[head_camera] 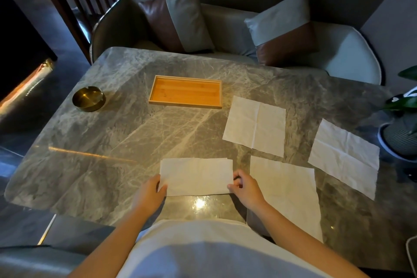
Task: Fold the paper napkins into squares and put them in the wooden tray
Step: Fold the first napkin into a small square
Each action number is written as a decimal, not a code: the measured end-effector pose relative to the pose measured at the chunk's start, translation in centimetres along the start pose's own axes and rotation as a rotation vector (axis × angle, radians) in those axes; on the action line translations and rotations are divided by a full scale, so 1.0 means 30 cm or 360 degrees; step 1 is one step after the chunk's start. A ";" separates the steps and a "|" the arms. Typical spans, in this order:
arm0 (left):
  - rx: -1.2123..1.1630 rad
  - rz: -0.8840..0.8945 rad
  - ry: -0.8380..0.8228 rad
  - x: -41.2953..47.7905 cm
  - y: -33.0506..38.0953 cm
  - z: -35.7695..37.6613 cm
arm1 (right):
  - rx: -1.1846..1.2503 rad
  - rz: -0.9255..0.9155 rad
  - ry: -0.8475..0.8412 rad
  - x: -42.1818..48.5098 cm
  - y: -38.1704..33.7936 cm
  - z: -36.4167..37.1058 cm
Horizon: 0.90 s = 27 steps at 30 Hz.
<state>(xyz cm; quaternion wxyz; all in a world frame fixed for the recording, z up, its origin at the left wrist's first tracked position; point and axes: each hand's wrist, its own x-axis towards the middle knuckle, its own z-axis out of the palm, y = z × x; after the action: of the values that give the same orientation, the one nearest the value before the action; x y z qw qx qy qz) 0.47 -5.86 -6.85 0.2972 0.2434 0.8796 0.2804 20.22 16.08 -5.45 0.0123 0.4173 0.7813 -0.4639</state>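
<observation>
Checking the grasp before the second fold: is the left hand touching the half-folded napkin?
Touching. The head view shows the left hand pinching the folded napkin at its near left corner, thumb over the paper.

Glossy veined marble table (112,133); matt wood tray (185,104); creased soft paper napkins (255,125); shiny brass-like metal ashtray (88,98).

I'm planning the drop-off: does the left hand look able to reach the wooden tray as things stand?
Probably yes. Only bare marble table lies between the left hand and the wooden tray, though it now pinches the half-folded napkin.
</observation>
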 end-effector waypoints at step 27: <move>0.0381 0.0536 -0.0230 -0.028 0.133 0.028 | -0.0885 -0.0820 -0.0306 -0.039 -0.137 0.104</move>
<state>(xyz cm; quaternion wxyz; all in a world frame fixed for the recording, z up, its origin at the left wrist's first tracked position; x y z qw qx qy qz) 2.68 -3.18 -4.54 0.2774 0.4399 0.8300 0.2015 17.09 12.12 -3.81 0.0812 0.1427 0.9517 -0.2594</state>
